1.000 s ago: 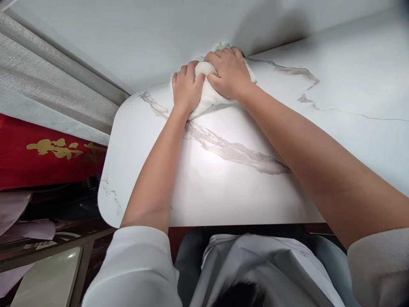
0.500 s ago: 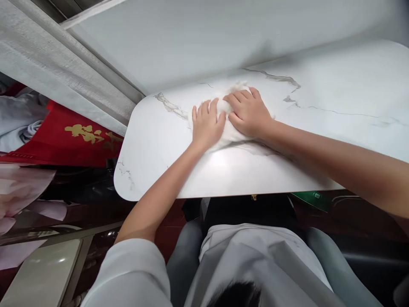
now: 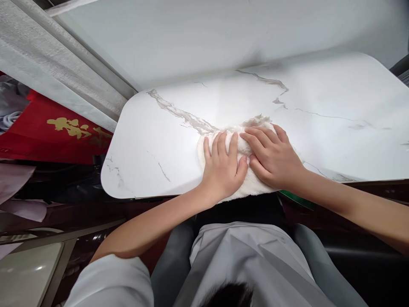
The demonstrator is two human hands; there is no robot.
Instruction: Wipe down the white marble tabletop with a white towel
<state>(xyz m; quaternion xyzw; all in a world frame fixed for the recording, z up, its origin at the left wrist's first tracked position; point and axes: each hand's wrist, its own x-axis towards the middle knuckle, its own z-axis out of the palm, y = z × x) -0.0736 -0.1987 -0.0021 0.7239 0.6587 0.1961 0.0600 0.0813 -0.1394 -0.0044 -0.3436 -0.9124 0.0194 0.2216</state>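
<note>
At the near edge of the marble-veined white bench (image 3: 137, 145), a fluffy white cloth (image 3: 254, 185) lies bunched under both hands, the left hand (image 3: 223, 167) spread flat on it and the right hand (image 3: 275, 155) bent over its top, though whether that one grips the folds cannot be told. The rubbing seems under way rather than finished, yet nothing on the surface separates what is done from what is left. Beyond the rounded corners stands a pale grey panel (image 3: 204, 38), with a light curtain (image 3: 64, 64) and gold-lettered red fabric (image 3: 35, 140) to the left.
</note>
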